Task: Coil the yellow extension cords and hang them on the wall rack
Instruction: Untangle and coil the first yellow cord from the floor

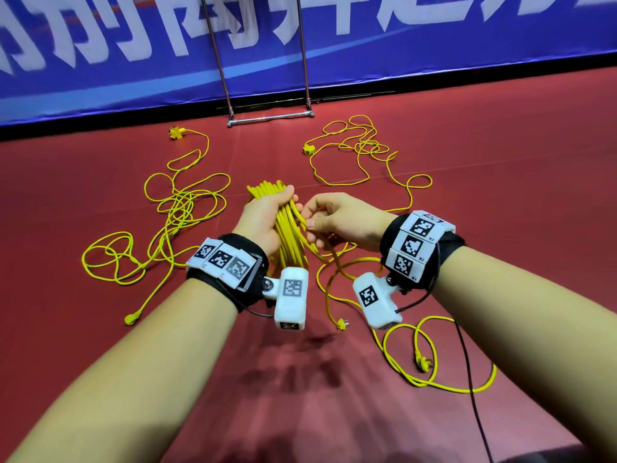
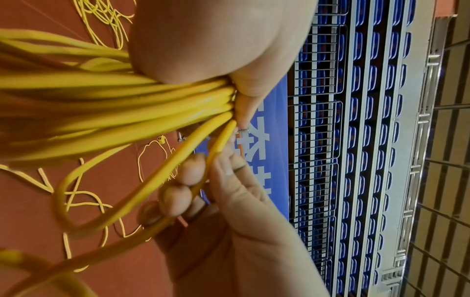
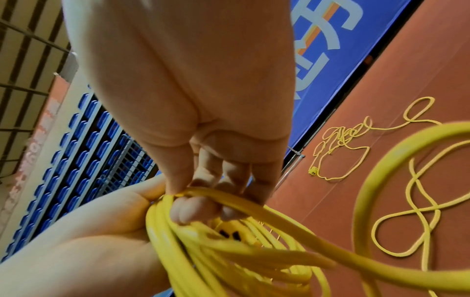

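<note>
A: Hands status?
B: Left hand (image 1: 263, 218) wrapped tight around the bundle of coiled yellow extension cord (image 1: 289, 242), held above the red floor (image 1: 500, 162). Right hand (image 1: 337, 218) just beside it, pinching one strand of that cord.
A: Rest?
B: Two loose yellow cords: left tangle (image 1: 173, 215), right tangle (image 1: 360, 148). Chrome metal rack (image 1: 270, 117) stands against the blue banner wall (image 1: 133, 61).

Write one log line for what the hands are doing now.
left hand: grips cord coil | right hand: pinches loose cord | rack: empty
</note>
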A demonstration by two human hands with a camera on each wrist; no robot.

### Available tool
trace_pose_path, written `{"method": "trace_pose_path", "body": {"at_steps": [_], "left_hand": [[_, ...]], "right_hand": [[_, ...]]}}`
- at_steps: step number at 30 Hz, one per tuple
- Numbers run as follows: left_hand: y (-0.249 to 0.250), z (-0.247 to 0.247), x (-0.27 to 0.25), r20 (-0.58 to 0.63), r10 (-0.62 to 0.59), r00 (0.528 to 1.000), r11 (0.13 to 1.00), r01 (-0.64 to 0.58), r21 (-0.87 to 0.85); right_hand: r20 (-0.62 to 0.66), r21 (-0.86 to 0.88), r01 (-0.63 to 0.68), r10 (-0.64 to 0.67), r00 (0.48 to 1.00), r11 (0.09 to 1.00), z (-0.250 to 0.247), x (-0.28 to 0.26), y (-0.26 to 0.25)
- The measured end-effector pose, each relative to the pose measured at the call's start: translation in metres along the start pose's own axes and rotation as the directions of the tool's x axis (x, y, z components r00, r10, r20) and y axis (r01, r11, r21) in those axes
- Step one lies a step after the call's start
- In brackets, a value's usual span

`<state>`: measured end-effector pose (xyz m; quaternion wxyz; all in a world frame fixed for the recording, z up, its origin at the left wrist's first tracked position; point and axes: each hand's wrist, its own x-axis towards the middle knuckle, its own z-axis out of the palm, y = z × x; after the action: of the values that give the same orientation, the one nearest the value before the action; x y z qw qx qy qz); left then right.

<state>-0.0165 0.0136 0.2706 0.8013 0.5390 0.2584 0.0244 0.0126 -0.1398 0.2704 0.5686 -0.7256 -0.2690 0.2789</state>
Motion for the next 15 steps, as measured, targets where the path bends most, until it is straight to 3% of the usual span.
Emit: {"method": "trace_pose_path", "body": {"at_steps": [6, 12, 15], "left_hand": [[0.003, 0.001, -0.001, 0.053, -0.068, 0.996, 0.996, 0.071, -0.061], [0.013, 0.000, 0.000, 0.013, -0.030, 0.999, 0.982, 0.032, -0.185], [0.019, -0.006, 0.003, -0.024, -0.005, 1.000, 0.971, -0.001, -0.238]], "right_hand": [[-0.123, -0.042, 0.034, -0.039, 0.992, 0.999, 0.003, 0.004, 0.001], [-0.047, -0.224, -0.008, -0.003, 0.999, 0.975, -0.005, -0.001, 0.024], [-0.107, -0.255, -0.054, 0.028, 0.994, 0.965, -0.010, -0.002, 0.032]]}}
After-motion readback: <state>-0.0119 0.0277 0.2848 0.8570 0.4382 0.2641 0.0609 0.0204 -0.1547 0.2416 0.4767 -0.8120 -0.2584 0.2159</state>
